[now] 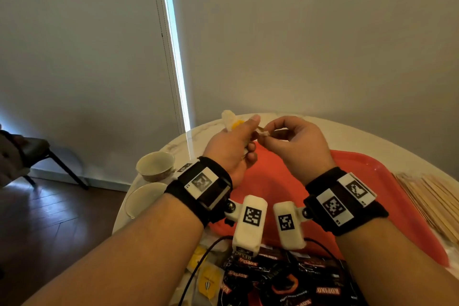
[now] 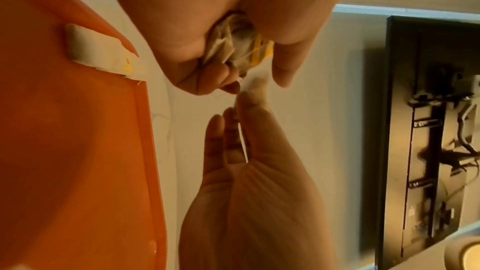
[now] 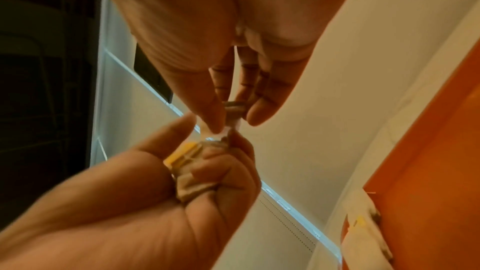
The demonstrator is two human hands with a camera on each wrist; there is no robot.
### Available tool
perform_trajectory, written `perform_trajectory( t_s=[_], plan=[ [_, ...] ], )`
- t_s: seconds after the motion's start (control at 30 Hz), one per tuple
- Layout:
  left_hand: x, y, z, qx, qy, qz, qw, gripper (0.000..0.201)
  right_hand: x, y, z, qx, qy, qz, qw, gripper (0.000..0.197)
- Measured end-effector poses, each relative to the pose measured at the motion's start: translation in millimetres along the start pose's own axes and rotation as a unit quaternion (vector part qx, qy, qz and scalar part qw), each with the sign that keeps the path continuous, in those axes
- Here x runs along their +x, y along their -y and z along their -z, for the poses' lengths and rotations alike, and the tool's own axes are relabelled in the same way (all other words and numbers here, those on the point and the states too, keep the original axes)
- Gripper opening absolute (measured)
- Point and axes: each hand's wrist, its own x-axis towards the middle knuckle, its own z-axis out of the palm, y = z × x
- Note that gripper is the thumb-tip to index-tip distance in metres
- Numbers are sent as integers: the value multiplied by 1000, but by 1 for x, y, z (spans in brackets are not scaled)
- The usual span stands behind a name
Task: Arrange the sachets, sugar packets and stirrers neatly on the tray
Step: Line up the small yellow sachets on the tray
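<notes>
1. Both my hands are up over the far end of the red tray (image 1: pixel 360 176), working on the same little thing.
2. My left hand (image 1: pixel 229 149) has its fingers curled round a bunch of crumpled tea bag sachets (image 3: pixel 192 180) – pale paper with a yellow tag poking out near the thumb.
3. My right hand (image 1: pixel 296 143) is pinching a small white paper bit (image 3: pixel 228 129) between thumb and forefinger, right where it meets the bundle in the left. Could be a tag or the end of a string, the wrist views are too blurry for me to say.
4. One more white and yellow sachet (image 2: pixel 101 48) lies across the tray's far rim, half on the tray and half on the white table (image 1: pixel 347 136).
5. Near me, off the tray: a pile of black Kopiko sachets (image 1: pixel 285 278) and a couple of yellow tea packets (image 1: pixel 207 281) just left of them.
6. The wooden stirrers (image 1: pixel 432 201) sit in a loose heap on the table – right beside the tray's right edge.
7. On the left of the table there's a cup (image 1: pixel 155 165) and a saucer (image 1: pixel 144 199), well apart from the tray stuff.
</notes>
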Motion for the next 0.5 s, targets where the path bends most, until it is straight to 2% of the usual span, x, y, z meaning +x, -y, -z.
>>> perform_trajectory(
  t_s=[0.13,0.2,0.3,0.37,0.5],
  plan=[
    [-1,-3,-3,45,-23,-30,998,16,0,1,6,-55,28,56,997,19],
    [-2,-5,0,58,-27,-34,997,13,0,0,9,10,45,24,999,20],
    [-4,-7,4,93,-2,-39,995,11,3,-1,9,151,55,-78,984,23],
    [-7,-8,5,104,12,-44,994,8,4,-2,10,172,60,-96,979,29],
    [-8,-12,9,111,2,-49,993,9,5,3,11,140,56,-78,985,33]
  ],
)
